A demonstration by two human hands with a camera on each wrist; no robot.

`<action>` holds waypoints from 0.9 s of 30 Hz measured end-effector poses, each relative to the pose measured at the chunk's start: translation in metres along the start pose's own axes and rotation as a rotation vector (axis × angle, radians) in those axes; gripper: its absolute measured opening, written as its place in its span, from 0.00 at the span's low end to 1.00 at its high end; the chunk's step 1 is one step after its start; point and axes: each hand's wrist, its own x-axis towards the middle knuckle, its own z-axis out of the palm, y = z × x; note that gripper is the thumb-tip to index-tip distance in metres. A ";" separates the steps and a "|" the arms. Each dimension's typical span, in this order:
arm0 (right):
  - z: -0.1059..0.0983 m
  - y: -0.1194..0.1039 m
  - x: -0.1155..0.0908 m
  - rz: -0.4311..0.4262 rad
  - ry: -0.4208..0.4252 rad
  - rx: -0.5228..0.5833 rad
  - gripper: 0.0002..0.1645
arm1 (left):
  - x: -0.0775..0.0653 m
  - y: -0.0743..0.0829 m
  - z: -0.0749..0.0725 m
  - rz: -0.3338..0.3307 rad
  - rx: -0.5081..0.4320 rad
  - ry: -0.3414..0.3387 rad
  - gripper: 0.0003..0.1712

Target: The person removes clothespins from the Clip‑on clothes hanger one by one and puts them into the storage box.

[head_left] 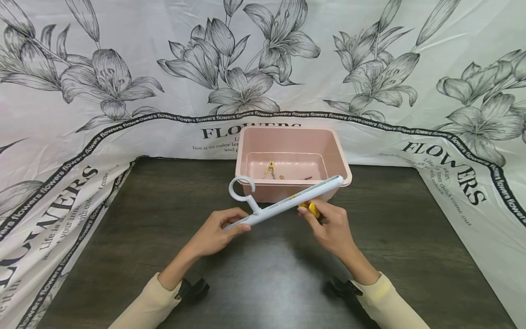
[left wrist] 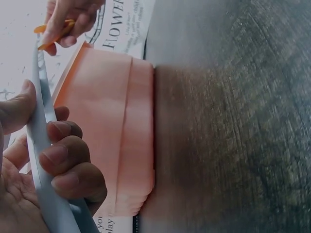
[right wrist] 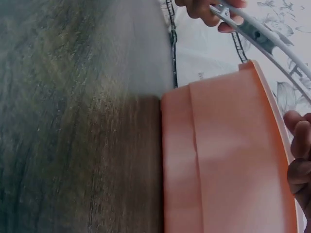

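Observation:
My left hand (head_left: 219, 230) grips a pale blue plastic clothes hanger (head_left: 287, 204) near one end, thumb on top and fingers wrapped beneath. The hanger is tilted, its round hook pointing up and its far end rising to the right across the front of the bin. Partway along that raised arm, my right hand (head_left: 332, 227) pinches a yellow clothespin (head_left: 314, 210) between thumb and fingers, at the hanger's lower edge. In the left wrist view the clothespin (left wrist: 60, 36) straddles the hanger's edge. The right wrist view shows only some fingertips of the right hand (right wrist: 300, 158).
A pink plastic bin (head_left: 293, 137) stands at the back of the dark wooden table (head_left: 263, 283). Inside it lie a yellow clothespin (head_left: 269, 170) and a few small items. A white flower-printed cloth (head_left: 185, 82) hangs behind and along the sides.

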 end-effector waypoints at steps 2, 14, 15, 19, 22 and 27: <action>-0.002 0.001 -0.001 0.017 -0.023 -0.023 0.11 | 0.000 0.001 0.000 0.001 0.003 0.009 0.09; -0.012 0.001 -0.007 0.088 -0.153 -0.098 0.13 | 0.000 0.003 -0.004 0.013 0.038 0.029 0.11; -0.013 0.001 -0.008 0.094 -0.156 -0.106 0.14 | 0.000 0.003 -0.004 0.015 0.040 0.031 0.11; -0.015 0.000 -0.009 0.100 -0.163 -0.124 0.15 | 0.001 0.001 -0.004 0.019 0.036 0.037 0.11; -0.017 -0.002 -0.010 0.097 -0.166 -0.132 0.16 | 0.001 0.001 -0.004 0.019 0.031 0.045 0.12; -0.023 -0.007 -0.006 0.096 -0.169 -0.132 0.15 | 0.000 0.001 -0.005 0.024 0.044 0.061 0.11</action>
